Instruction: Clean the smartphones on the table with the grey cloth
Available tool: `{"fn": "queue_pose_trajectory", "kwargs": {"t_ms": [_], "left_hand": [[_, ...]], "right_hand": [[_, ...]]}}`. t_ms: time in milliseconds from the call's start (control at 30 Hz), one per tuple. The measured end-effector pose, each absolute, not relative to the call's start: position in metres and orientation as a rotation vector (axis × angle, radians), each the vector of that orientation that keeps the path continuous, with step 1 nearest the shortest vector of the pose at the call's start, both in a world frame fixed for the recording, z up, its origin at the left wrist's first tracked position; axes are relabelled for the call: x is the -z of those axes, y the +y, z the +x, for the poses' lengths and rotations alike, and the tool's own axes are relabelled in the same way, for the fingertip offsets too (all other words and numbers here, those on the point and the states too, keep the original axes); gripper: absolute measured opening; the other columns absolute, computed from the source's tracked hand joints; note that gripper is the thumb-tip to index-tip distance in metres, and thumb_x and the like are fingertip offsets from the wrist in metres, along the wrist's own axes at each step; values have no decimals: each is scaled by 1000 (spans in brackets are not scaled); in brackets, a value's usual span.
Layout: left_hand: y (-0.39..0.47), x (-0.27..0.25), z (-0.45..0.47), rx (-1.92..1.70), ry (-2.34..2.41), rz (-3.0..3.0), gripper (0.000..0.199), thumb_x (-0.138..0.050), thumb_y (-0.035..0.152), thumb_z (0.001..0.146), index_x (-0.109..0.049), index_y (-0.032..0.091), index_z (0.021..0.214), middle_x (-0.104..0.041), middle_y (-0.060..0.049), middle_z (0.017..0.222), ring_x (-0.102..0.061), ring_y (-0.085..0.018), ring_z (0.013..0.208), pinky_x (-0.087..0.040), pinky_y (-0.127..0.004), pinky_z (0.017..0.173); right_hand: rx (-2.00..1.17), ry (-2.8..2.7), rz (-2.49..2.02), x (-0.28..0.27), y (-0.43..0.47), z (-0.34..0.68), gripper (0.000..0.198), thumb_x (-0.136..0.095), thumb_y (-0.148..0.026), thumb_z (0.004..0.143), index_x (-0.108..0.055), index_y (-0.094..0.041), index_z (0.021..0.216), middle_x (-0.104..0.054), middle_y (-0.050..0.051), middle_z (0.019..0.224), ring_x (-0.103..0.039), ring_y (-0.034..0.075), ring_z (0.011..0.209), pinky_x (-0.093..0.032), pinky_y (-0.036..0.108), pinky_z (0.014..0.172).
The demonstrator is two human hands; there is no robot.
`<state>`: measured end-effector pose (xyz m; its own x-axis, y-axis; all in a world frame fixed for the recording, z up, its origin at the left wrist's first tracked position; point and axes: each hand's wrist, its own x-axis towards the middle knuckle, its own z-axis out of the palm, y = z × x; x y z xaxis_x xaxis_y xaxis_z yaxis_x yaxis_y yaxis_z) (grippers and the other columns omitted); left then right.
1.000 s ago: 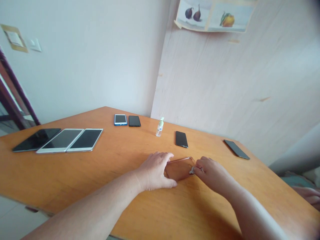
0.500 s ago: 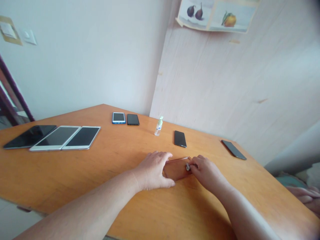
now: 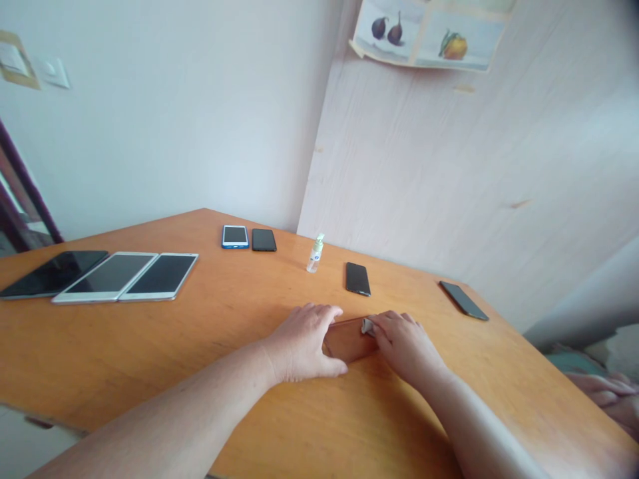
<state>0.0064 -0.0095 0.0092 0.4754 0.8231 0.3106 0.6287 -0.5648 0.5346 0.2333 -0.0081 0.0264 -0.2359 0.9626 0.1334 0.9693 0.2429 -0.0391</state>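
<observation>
While the left hand clasps a glossy phone, the right hand pinches a cloth.

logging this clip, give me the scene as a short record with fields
left hand: left hand flat on the table, fingers holding the near end of the phone
right hand: right hand presses a small grey cloth on the phone
phone: lies flat between both hands
behind: spray bottle, black phone
far left: three tablets side by side
far right: dark phone
</observation>
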Motion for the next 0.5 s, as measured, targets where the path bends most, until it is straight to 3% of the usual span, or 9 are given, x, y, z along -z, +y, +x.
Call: {"fn": "queue_pose_trajectory", "kwargs": {"t_ms": [267,500], "left_hand": [[-9,-10,8,-800,1209,2402,70,-77,36,59,-52,22,123,-65,-9,113,-59,-32,105,-46,-44,91],[-10,-10,7,-789,1225,2374,75,-80,40,57,-52,21,124,-64,-10,117,-58,-32,107,-44,-45,95]], "right_hand": [[-86,-2558,-1397,-34,-37,194,30,-42,-26,97,-64,-31,117,-66,2,117,-52,22,107,-33,36,91],[127,-2389,-1830,-34,-17,227,26,-44,-28,95,-66,-27,108,-69,6,105,-52,27,106,-32,38,81]]}}
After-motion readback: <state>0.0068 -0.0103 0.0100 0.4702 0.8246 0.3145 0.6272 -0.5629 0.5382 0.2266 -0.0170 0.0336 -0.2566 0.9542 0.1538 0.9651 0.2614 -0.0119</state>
